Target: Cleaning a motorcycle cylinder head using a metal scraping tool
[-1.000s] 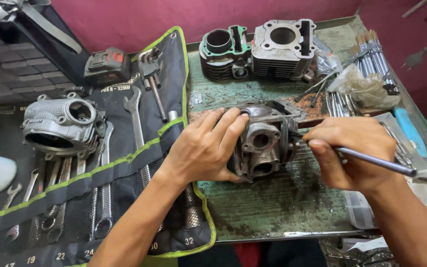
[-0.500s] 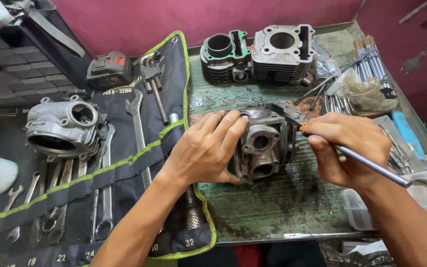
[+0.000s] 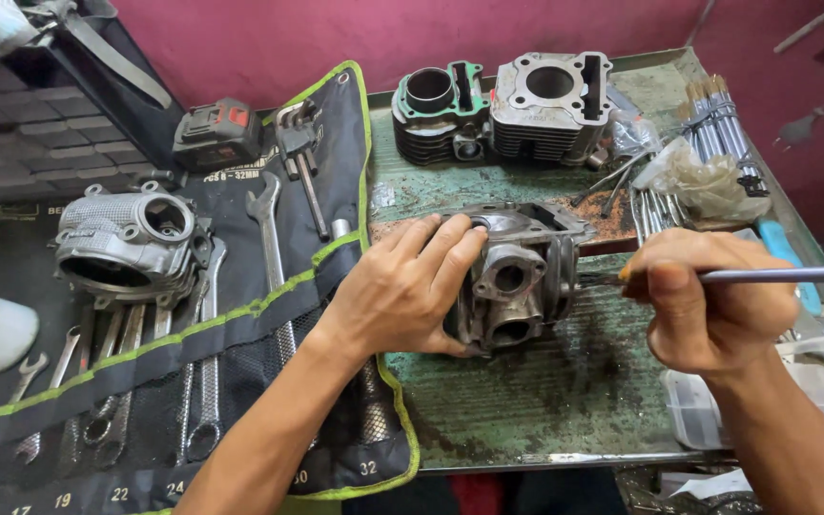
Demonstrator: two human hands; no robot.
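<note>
The cylinder head [image 3: 517, 281] is steadied by the flat, open left hand [image 3: 407, 286]. To its right, the right hand [image 3: 708, 300] pinches a thin metal tool [image 3: 774, 276]; best keep light, controlled strokes.

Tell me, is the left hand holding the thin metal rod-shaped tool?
No, the left hand rests on the dirty grey metal cylinder head, while the right hand grips the thin metal rod-shaped tool.

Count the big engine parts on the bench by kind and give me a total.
Cylinder heads: 2, one under the left hand at, one on the tool roll
Finned cylinder blocks: 2, and
Total: 4
</note>
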